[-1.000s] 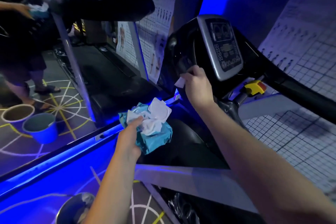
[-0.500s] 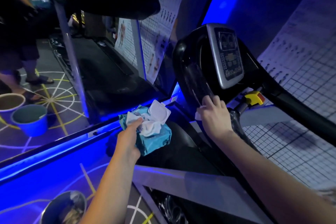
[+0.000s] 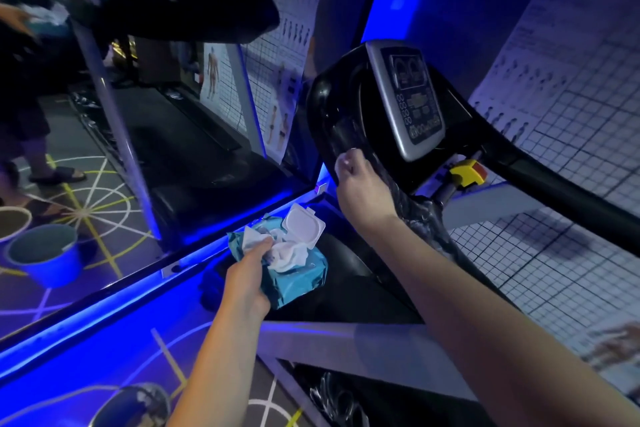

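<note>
Hands apart: our left hand (image 3: pixel 246 282) grips the wipes pack (image 3: pixel 301 279), its lid open and our thumb on a loose wipe. Our right hand (image 3: pixel 363 192) curls against the lower rim of the treadmill console (image 3: pixel 329 104); we cannot tell if it holds a wipe. We judge this the wiping step. Next we sweep toward the control panel (image 3: pixel 412 104), skirting the yellow safety key (image 3: pixel 465 172). A blue bucket (image 3: pixel 48 255) stands well apart.

Dim room, saturated blue strip glow from below and behind, motion blur top left, wide-angle bending at edges.
</note>
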Available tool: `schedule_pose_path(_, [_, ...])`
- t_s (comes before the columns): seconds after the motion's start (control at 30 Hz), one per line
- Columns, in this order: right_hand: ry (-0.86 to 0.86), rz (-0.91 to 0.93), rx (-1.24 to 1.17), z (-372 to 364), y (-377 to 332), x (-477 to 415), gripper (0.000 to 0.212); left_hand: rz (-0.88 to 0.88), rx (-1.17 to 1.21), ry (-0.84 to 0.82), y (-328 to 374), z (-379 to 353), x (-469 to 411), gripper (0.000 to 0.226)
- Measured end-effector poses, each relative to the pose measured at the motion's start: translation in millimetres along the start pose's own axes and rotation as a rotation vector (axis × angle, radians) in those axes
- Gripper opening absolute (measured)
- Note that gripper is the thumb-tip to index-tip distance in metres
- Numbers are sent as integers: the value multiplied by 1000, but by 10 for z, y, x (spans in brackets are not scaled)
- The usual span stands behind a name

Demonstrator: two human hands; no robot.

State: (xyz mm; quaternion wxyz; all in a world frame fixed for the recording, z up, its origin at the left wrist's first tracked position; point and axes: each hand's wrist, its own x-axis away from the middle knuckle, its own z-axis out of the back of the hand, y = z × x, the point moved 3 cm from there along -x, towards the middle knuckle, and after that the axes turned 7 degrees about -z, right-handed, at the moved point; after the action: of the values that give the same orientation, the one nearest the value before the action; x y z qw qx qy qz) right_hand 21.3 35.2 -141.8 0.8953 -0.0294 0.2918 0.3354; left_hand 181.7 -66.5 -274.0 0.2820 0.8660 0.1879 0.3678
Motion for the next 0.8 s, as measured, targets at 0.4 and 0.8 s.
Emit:
schedule_pose_path(0.4, [222, -81, 239, 4, 391, 732, 15, 14, -9, -9, 20, 9, -46, 17])
schedule_pose_path(0.8, [179, -55, 153, 9, 257, 183, 28, 20, -51, 13, -11, 65, -46, 10])
